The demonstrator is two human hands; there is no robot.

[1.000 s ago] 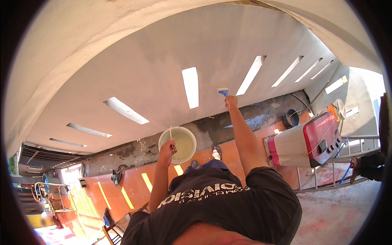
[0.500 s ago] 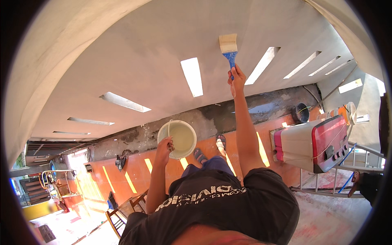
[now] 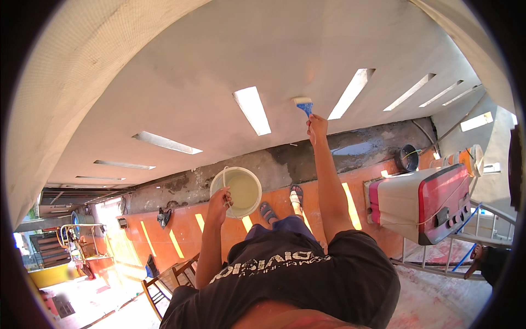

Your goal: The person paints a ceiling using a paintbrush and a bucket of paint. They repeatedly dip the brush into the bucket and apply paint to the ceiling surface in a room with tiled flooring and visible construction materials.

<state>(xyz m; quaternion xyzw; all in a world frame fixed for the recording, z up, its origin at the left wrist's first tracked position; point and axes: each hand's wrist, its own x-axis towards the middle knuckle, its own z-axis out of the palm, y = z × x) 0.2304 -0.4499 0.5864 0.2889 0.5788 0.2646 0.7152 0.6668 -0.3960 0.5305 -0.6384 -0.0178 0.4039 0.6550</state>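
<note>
My right hand [image 3: 316,128] is closed around the blue handle of a wide paintbrush [image 3: 303,103]. The brush's pale bristles press against the grey wall [image 3: 192,71], between two of its slanted openings. In my left hand [image 3: 220,202], fingers curled, hangs a pale bucket [image 3: 257,192] by its thin handle [image 3: 224,176]. Cloudy, yellowish liquid [image 3: 243,191] lies inside the bucket, which is held in front of my legs, close to the foot of the wall.
Along the wall's foot runs a rough, partly wet concrete strip [image 3: 263,170]. To the right are a black bucket [image 3: 406,158], a pink-and-white washing machine [image 3: 408,208] and a metal ladder [image 3: 438,261], with another person's foot [image 3: 474,260] by it. A wooden chair [image 3: 156,290] stands at lower left.
My right hand has come down with the paintbrush, from high on the wall to a lower spot. The bristles now lie bent sideways. My left hand and the bucket have barely shifted.
</note>
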